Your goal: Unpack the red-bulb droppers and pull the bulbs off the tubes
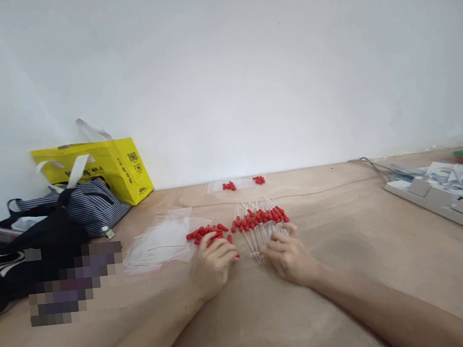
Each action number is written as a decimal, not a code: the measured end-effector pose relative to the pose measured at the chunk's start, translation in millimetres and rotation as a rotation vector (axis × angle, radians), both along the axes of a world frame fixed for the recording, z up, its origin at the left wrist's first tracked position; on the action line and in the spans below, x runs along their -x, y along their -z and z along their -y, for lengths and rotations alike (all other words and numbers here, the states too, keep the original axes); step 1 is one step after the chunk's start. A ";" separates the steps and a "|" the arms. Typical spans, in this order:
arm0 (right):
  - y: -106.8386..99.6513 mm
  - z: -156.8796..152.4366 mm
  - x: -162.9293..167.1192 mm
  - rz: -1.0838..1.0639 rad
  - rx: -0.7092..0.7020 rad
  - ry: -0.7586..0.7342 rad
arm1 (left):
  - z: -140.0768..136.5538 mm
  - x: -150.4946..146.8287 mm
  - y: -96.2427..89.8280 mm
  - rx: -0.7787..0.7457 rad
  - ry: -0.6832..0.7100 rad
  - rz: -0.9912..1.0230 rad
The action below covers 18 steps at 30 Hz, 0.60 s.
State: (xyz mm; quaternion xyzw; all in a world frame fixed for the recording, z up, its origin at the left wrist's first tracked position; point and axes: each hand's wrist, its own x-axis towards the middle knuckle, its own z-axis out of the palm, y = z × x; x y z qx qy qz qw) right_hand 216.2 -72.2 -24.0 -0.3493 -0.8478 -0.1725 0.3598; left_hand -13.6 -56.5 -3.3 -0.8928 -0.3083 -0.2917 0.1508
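A row of droppers with red rubber bulbs [260, 217] and thin clear tubes lies in the middle of the table, the tubes pointing both toward and away from me. My right hand [288, 255] rests at their near ends, fingers curled in a pinch around a clear dropper tube [255, 254] that sticks out to the left. Just left of the row is a loose heap of red rubber bulbs [204, 232]. Over its near edge my left hand [213, 262] is closed, and a red bulb [237, 256] shows at its fingertips. The fingers partly hide both pieces.
Clear plastic zip bags [160, 243] lie left of the bulbs. Farther back, a filled bag [238, 184] holds more red bulbs and tubes. A yellow bag [133, 172], a striped bag [99, 208] and a black bag [49, 240] stand left; a white power strip [443, 205] lies right.
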 end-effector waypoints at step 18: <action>14.0 -8.2 21.5 -0.168 0.199 -0.011 | -35.2 39.5 -13.0 0.286 -0.367 0.463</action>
